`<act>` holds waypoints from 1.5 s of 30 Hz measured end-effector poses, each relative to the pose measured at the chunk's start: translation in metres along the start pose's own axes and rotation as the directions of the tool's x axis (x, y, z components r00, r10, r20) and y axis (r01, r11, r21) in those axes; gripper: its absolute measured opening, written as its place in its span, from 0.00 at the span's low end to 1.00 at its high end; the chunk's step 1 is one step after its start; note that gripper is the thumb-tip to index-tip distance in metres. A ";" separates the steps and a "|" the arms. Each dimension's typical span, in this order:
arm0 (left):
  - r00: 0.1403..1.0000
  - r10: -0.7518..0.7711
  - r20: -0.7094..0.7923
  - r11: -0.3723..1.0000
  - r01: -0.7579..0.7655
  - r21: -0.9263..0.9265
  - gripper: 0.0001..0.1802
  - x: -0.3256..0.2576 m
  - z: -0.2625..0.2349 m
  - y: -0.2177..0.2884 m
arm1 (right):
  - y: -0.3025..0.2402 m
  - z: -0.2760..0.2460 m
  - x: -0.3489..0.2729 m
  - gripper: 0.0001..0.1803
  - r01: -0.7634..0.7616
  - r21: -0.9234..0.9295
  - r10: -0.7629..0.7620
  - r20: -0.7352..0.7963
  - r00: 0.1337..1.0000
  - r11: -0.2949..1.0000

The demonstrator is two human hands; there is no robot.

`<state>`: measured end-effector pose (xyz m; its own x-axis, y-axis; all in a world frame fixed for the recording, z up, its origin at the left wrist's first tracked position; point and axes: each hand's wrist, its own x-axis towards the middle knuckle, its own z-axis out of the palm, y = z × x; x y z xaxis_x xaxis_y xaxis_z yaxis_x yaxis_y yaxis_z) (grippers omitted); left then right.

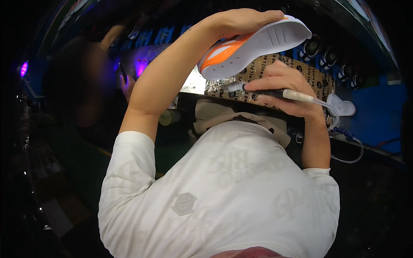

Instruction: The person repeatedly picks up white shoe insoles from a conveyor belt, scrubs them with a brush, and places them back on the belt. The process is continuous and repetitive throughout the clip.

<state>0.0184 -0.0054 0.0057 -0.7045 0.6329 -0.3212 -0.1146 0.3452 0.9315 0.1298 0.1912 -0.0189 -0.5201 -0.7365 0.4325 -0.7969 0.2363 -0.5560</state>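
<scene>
Fingers of your left hand (241, 21) curl over the top edge of a white-and-orange shoe sole (254, 47), held raised, underside toward you; your right hand (279, 88) pinches a black pen-like tool (266, 91), tip just below the sole. Behind: printed brown cardboard (309, 73), blue bench (374, 112) with a white cord (344, 142); your white shirt (215, 193) blocks everything lower.

**Dim surroundings, bright centre**

You get strong light on your white shirt (223, 189) and the shoe sole (262, 43) at top centre, while the frame's rim falls to near black. A purple lamp (24, 69) glows at the upper left, with a violet glare patch (142, 66) nearby. Straight edges bend toward the corners, and the far left is blurred.
</scene>
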 end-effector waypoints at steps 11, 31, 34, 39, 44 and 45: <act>0.985 0.013 -0.170 0.988 0.013 0.153 0.43 -0.013 -0.012 -0.033 | 0.008 0.000 -0.001 0.15 -0.175 -0.077 0.169 -0.078 0.982 0.982; 0.945 -0.105 -0.310 0.994 0.086 -0.072 0.34 -0.047 -0.032 -0.085 | 0.027 -0.002 0.005 0.19 -0.106 -0.113 0.114 0.061 0.992 0.988; 0.951 -0.082 -0.298 0.985 0.033 -0.167 0.36 -0.046 -0.041 -0.099 | 0.031 0.003 0.006 0.17 -0.185 -0.188 0.156 -0.156 0.975 0.965; 0.917 -0.025 -0.399 0.929 -0.126 -0.349 0.40 -0.050 -0.045 -0.114 | 0.030 0.003 0.004 0.15 -0.200 0.022 0.198 0.050 0.979 0.980; 0.809 0.128 -0.574 0.331 -0.581 -0.744 0.48 -0.079 -0.061 -0.169 | 0.053 0.009 -0.016 0.15 -0.341 0.347 0.432 -0.230 0.872 0.874; 0.750 0.013 -0.661 0.284 -0.637 -0.717 0.48 -0.088 -0.061 -0.195 | 0.063 0.018 -0.024 0.15 -0.389 0.417 0.515 -0.251 0.819 0.821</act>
<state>0.0600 -0.1699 -0.1372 -0.9931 0.0208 -0.1156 -0.0856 -0.8020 0.5912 0.0976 0.2120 -0.0771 -0.9140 -0.3226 0.2458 -0.3239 0.2159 -0.9211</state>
